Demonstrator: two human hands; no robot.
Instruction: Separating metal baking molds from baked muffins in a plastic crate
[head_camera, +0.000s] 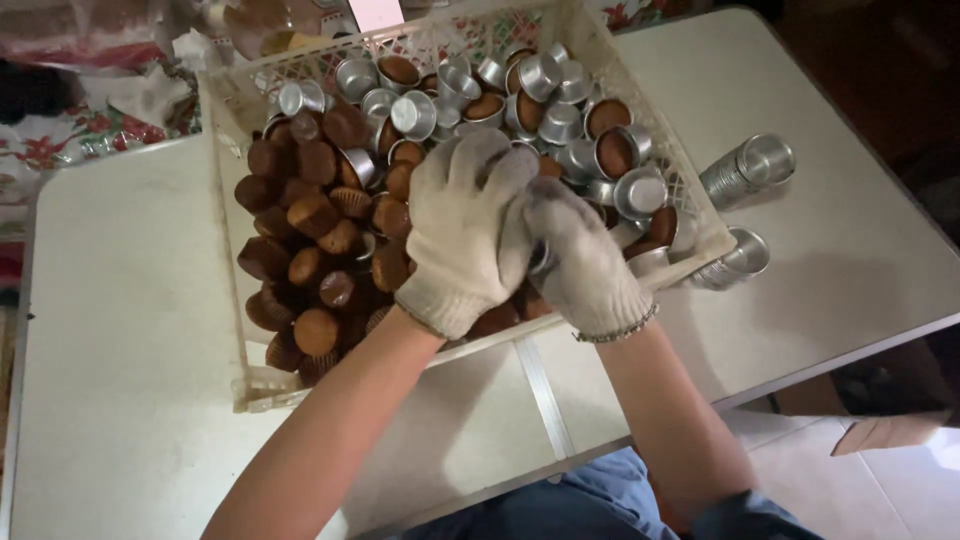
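Note:
Both of my hands wear white knit gloves and meet over the middle of a cream plastic crate (225, 130). My left hand (462, 232) curls over the top of my right hand (580, 262). A small metal baking cup (541, 258) shows between the two gloves, gripped by the right hand; whether the left hand also grips it is hidden. Loose brown cupcakes (315, 215) fill the crate's left half. Metal cups (560, 100), some with cakes still in them, fill the right half.
The crate sits on a white folding table (130, 380). Two stacks of empty metal cups (748, 168) lie on their sides on the table right of the crate. Crumpled paper and a floral cloth (60, 140) are at the far left. A cardboard box (890, 430) sits on the floor at right.

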